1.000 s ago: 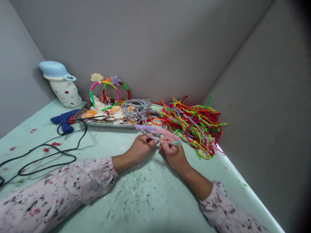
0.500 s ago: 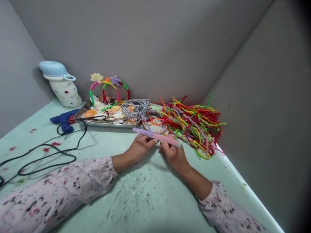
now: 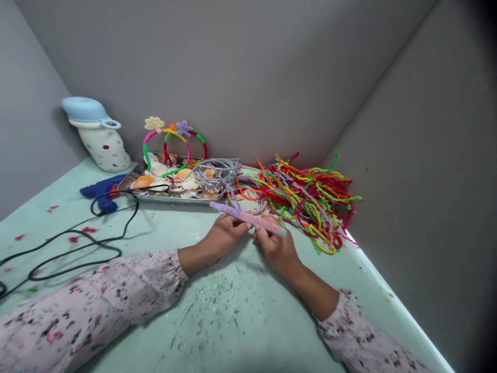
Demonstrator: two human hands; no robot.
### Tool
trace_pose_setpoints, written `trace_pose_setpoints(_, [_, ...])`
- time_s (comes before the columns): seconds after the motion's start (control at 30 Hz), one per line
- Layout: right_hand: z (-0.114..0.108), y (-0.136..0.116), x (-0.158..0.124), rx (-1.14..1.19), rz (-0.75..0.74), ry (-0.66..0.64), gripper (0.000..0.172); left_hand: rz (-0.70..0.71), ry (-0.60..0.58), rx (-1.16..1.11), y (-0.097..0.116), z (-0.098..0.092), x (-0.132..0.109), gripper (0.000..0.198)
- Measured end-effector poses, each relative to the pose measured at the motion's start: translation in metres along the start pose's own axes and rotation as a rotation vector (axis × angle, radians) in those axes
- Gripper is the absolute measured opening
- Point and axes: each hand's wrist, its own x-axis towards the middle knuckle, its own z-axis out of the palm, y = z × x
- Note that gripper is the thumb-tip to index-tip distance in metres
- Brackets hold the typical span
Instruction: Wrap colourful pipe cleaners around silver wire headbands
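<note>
The left hand (image 3: 227,235) and the right hand (image 3: 278,249) pinch a fuzzy purple and pink band (image 3: 248,217) over the worktop (image 3: 233,311). Behind, a bit left, sits a metal tray (image 3: 178,200) of shells (image 3: 186,175) with a coil of grey wire (image 3: 229,165). Bright pipe cleaners (image 3: 310,191) lie in a messy pile to the right. Far left are a blue glue gun (image 3: 104,188) and a white bottle (image 3: 103,145).

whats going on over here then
A person's left hand and right hand together hold a fuzzy purple-and-pink band. Behind it, two flower-topped hoops stand in a metal tray of seashells, with a heap of pipe cleaners to the right. A blue glue gun lies left of the tray.
</note>
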Motion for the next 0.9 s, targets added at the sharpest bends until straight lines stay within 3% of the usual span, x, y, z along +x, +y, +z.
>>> trace_pose_setpoints(0.63, [0.0009, 0.0032, -0.0004, 0.091, 0.022, -0.028, 0.013, -0.021, -0.010, 0.002, 0.0015, 0.0003, -0.0005, 0.017])
trace_pose_setpoints(0.9, [-0.0016, 0.0013, -0.0002, 0.045, -0.047, -0.030, 0.013, -0.017, -0.039, 0.016, 0.0005, -0.0001, -0.0003, 0.017])
